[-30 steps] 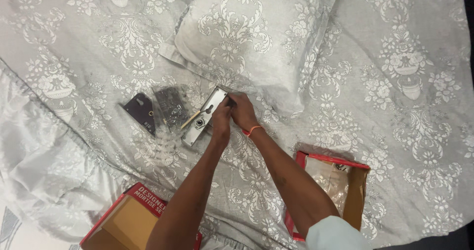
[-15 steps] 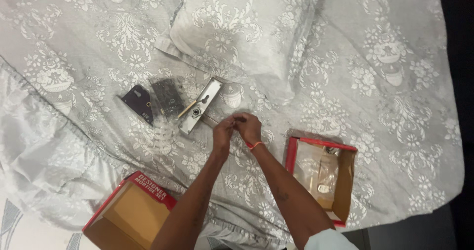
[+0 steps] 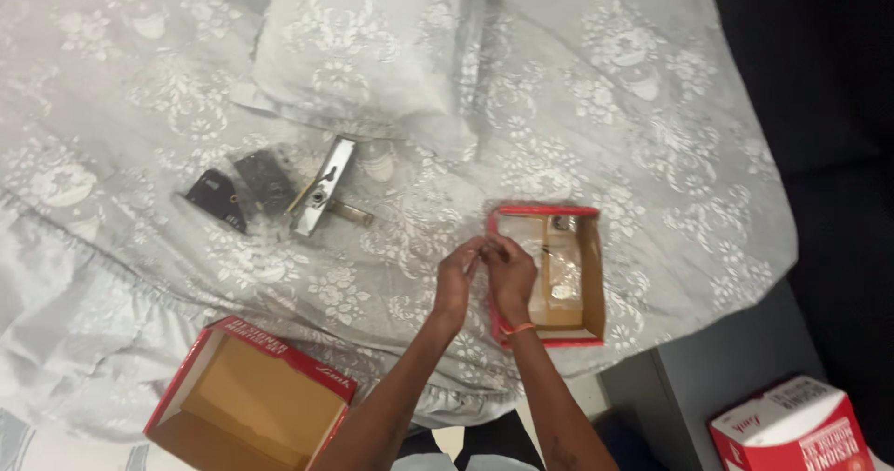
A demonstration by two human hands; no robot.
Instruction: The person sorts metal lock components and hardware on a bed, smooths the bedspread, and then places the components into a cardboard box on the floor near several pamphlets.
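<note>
My left hand [image 3: 458,277] and my right hand [image 3: 510,271], which has an orange band at the wrist, meet fingertip to fingertip over the left rim of an open red box [image 3: 591,275]. They pinch a small part between them, too blurred to tell what it is. The box holds clear plastic bags with metal pieces. Further left on the bed cover [image 3: 652,136] lie a silver door-handle plate [image 3: 321,187], a dark lock body [image 3: 214,198] and a clear bag with another dark piece [image 3: 264,168].
A patterned grey pillow [image 3: 363,52] lies at the back. An empty red box half [image 3: 247,396] sits at the bed's near edge. A closed red and white box [image 3: 792,429] stands on the floor at lower right, past the bed's edge.
Both hands drew back from the silver handle plate and moved right to the open red box, still pinched together. The view swung right, showing the bed's edge and the floor box.
</note>
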